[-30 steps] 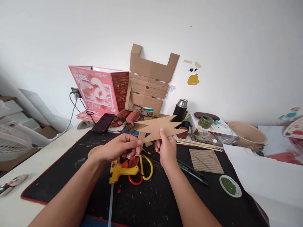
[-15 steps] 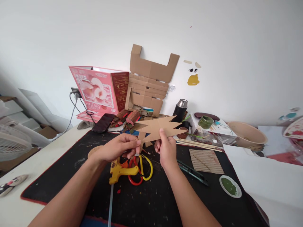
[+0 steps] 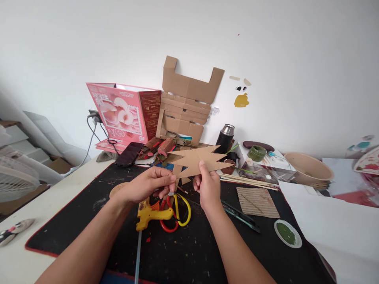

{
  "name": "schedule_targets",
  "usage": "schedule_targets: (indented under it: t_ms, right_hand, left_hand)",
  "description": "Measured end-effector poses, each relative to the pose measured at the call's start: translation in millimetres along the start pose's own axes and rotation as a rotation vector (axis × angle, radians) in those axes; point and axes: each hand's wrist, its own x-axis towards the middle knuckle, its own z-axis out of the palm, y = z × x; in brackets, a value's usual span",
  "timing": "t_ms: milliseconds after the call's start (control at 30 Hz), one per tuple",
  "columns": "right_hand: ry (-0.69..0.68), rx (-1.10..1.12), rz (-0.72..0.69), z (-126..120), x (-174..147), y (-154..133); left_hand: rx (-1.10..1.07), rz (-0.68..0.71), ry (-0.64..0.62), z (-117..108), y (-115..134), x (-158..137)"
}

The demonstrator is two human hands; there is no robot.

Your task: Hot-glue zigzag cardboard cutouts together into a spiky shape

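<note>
A flat spiky cardboard cutout (image 3: 195, 159) with pointed ends on both sides is held above the black mat. My right hand (image 3: 209, 185) grips its lower edge, thumb on the near face and fingers curled behind. At the cutout's lower left point, my left hand (image 3: 154, 182) pinches the tip between thumb and index finger. Below my hands lie a yellow hot glue gun (image 3: 154, 214) with a clear glue stick and scissors (image 3: 184, 211) with red and yellow handles. A dark green utility knife (image 3: 241, 217) rests near my right wrist.
Behind the hands stand a pink box (image 3: 122, 112), a folded cardboard sheet (image 3: 191, 88) and a black thermos (image 3: 225, 137). Corrugated cardboard (image 3: 257, 202) and a white lid with green paint (image 3: 288, 233) lie on the mat (image 3: 79, 213) at right. A phone (image 3: 128, 154) lies back left.
</note>
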Motion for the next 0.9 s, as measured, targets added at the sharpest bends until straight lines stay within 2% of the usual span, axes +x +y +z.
schedule_targets:
  t_ms: [233, 900]
  right_hand:
    - [0.011, 0.003, 0.006, 0.7, -0.4, -1.8]
    - [0.018, 0.011, 0.034, 1.3, 0.2, -2.6]
  left_hand:
    - [-0.027, -0.017, 0.026, 0.3, -0.1, -0.1]
    - [0.018, -0.012, 0.001, -1.4, 1.3, 0.4]
